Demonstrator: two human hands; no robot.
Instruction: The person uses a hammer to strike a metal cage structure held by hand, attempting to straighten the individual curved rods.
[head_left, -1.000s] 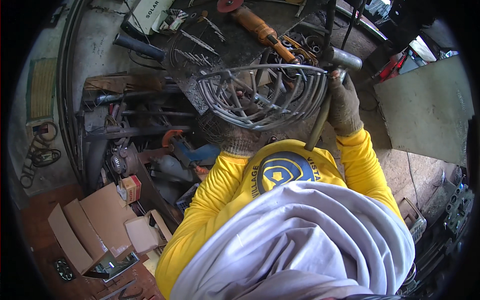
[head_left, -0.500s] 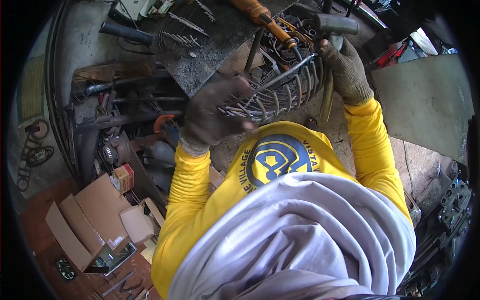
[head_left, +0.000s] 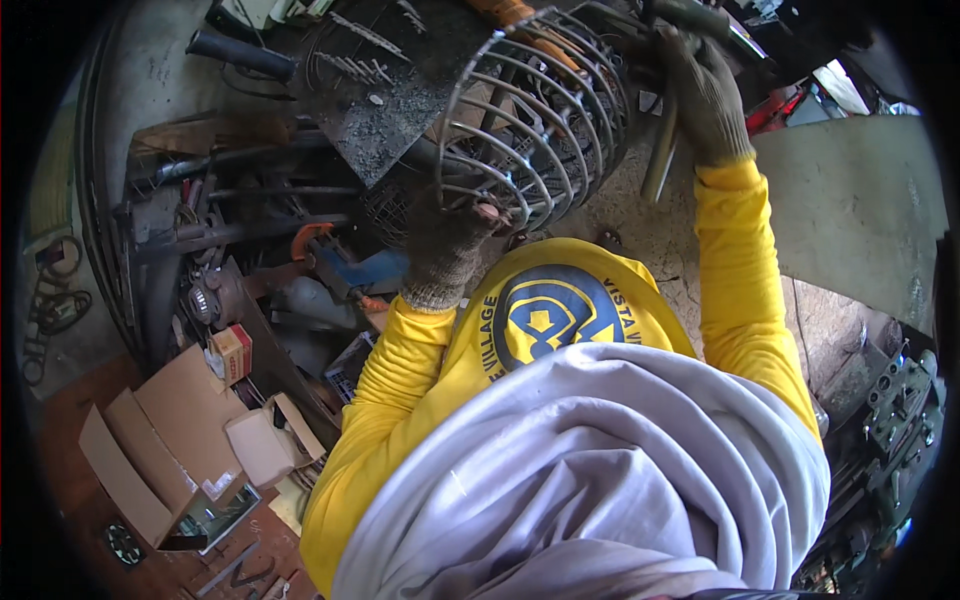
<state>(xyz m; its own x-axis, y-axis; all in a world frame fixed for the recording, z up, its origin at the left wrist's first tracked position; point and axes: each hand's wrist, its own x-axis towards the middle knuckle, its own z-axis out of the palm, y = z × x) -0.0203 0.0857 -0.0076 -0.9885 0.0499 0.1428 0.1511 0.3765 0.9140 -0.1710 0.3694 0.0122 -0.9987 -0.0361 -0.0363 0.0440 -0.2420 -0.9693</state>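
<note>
A rounded cage of curved metal rods [head_left: 545, 165] is raised in front of my chest. My left hand [head_left: 445, 240], in a dark knitted glove, is closed on the cage's lower left rim, its thumb tip showing against the rods. My right hand [head_left: 708, 95], gloved too, is closed round the pipe handle of a T-shaped metal hammer [head_left: 660, 155] beyond the cage's right end. The cylindrical head sits above this hand, and the handle slants down below it. Some right fingertips are lost in shadow, so whether they also touch the cage I cannot tell.
Behind the cage, a dark metal tabletop [head_left: 375, 140] carries grit, rods and an orange power tool [head_left: 510, 12]. Metal bars and a blue tool [head_left: 370, 270] crowd the left. An opened cardboard box [head_left: 185, 430] lies lower left; a flat sheet [head_left: 850, 200] lies right.
The cage has turned and risen, so its ribbed side now faces up. My left hand has closed on its rim. My right hand has moved slightly up and right with the hammer.
</note>
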